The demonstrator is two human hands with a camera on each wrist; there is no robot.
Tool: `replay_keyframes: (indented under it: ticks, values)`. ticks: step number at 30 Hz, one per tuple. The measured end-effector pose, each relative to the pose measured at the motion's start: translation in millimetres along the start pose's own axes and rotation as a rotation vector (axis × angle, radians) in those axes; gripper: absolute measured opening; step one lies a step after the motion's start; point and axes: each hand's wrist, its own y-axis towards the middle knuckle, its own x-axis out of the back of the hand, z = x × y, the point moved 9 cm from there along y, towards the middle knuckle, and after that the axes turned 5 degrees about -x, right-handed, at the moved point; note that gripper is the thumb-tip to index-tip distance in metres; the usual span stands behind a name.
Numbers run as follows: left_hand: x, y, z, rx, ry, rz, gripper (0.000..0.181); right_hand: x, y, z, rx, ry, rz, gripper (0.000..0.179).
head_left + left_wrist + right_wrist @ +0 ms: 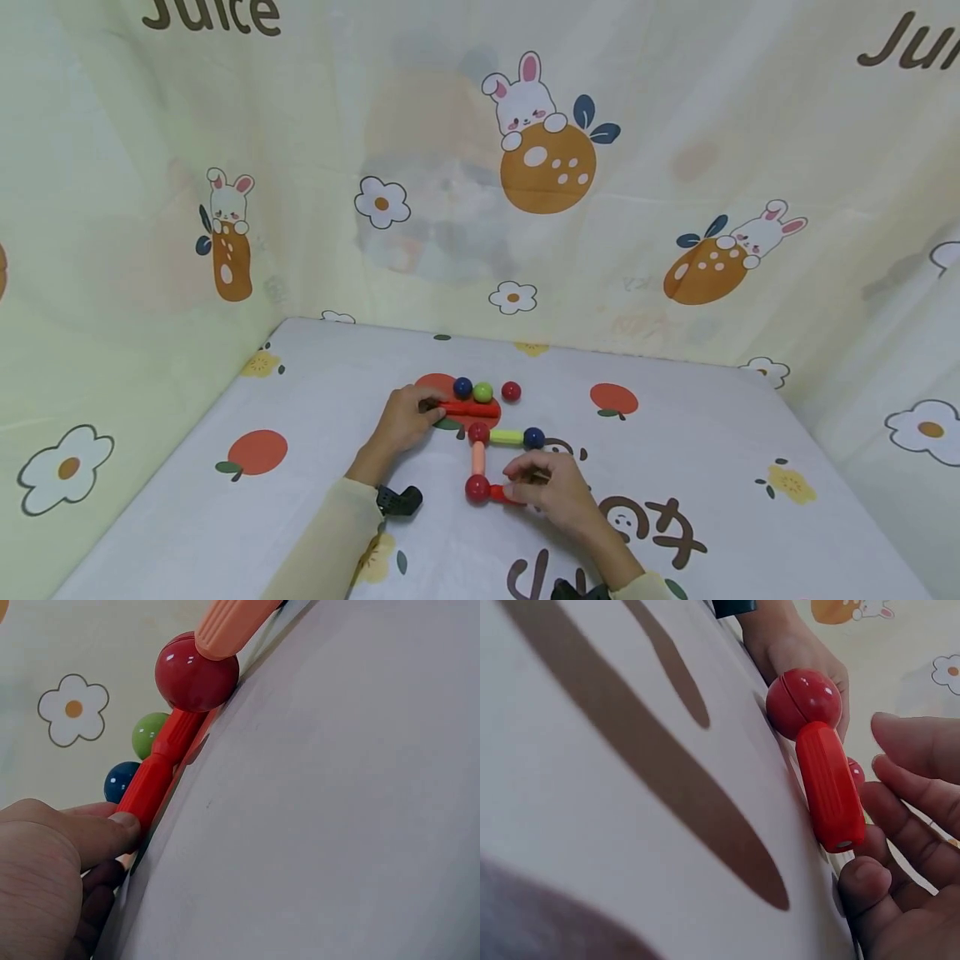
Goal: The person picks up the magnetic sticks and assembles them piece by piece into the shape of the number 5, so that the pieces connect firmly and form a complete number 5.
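My left hand pinches the left end of a red rod; a blue ball and a green ball lie just beyond it. My right hand, apart from the left, has its fingers loosely parted beside a second red rod (whether any touches, I cannot tell). That rod joins a nearer red ball, linked by a salmon rod to a farther red ball, from which a yellow-green rod reaches a navy ball.

Red rod, fruit-printed white cloth
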Motion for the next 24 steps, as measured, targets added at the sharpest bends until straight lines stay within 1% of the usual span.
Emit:
replay_keyframes:
  ticks: [3,8,13,15,18,20,24]
  values:
    - [0.4,-0.4,-0.6,-0.003,-0.001,0.002,0.020,2,1.7,3,0.010,0.010,-0.012,0.017]
    - [-1.8,-0.3,0.5,-0.003,-0.009,0.006,0.020,7,4.5,7,0.021,-0.003,-0.054,0.013]
    - [-2.4,-1.3,-0.3,0.010,-0.004,0.007,0.020,13,6.7,12,0.042,0.001,-0.120,0.008]
    - [-1.8,-1.5,-0.7,0.018,0.000,0.006,0.020,16,8.2,14,0.061,0.013,-0.151,0.007]
    - [-0.8,-1.5,-1.4,0.012,0.005,0.001,0.020,20,11.5,19,0.105,0.004,-0.199,0.006]
    - [-0.1,-1.6,-1.4,0.015,0.006,-0.001,0.020,23,14.2,24,0.138,-0.016,-0.225,0.006]
    - [0.8,-1.3,-0.1,0.026,-0.001,-0.007,0.020,28,21.5,32,0.188,-0.084,-0.249,0.009]
